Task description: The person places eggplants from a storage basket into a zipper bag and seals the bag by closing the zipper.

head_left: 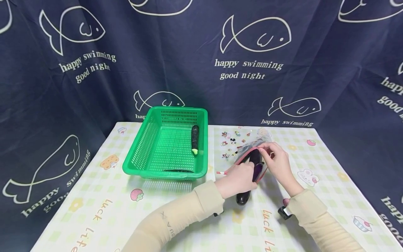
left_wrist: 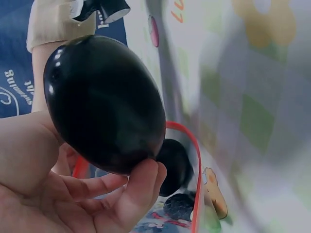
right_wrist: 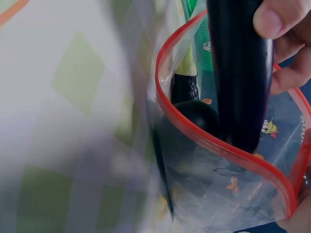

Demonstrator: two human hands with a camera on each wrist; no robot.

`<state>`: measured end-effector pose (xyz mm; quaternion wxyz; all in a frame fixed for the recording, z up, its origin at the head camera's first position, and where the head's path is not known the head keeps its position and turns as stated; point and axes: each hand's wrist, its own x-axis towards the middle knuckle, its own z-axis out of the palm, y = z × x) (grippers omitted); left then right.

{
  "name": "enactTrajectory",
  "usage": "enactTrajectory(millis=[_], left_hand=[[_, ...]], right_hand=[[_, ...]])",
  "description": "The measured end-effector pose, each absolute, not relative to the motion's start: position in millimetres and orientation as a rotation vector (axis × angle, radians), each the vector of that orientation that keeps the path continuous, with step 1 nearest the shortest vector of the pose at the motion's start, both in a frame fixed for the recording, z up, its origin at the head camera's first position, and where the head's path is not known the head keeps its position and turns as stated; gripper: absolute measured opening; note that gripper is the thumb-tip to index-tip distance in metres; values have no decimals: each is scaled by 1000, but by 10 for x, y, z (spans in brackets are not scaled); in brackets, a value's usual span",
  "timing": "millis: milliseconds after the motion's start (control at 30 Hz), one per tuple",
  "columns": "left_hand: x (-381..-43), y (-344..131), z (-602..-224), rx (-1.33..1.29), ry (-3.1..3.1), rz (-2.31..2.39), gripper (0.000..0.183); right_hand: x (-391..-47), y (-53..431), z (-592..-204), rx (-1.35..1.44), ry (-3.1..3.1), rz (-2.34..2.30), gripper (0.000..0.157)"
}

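Observation:
My left hand [head_left: 240,176] grips a glossy dark eggplant [left_wrist: 107,107], its rounded end toward the left wrist camera. In the right wrist view the other end of this eggplant is inside the red rim of a clear zip bag [right_wrist: 233,194] printed with cartoon figures. Fingers of my right hand [head_left: 277,162] pinch the bag's red edge and hold the mouth apart. A second dark eggplant [right_wrist: 197,116] lies inside the bag. Behind it, a rough black vegetable [right_wrist: 184,87] with a pale green end shows within the rim.
A green plastic basket [head_left: 126,164] stands left of the bag. In it lies a black vegetable [head_left: 195,136] with a pale green tip, and another dark one [head_left: 177,171] sits partly hidden by the front wall. A navy curtain [head_left: 195,56] hangs behind the patterned tablecloth [head_left: 126,217].

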<state>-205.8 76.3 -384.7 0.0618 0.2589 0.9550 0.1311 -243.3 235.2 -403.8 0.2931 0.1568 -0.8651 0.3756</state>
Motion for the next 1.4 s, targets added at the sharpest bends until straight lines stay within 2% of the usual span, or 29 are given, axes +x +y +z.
enactTrajectory(millis=[500,767,1100,1400], left_hand=[[-2114,900,-3995,718,2949,320,57],[-2208,906,-4114,685,2988,285,51],[-2243,916,-4146,741,3045,285,56],[-2277,936,-4218,709,3072,228,50]], right_hand=[[-2415,2365,-4024,423,-2324,982,5],[-2404,2355,-4014,422,-2327,980,5],[-2417,2356,-4018,430,-2322,980,6],[-2424,2364,-4042,433,-2323,984,6]])
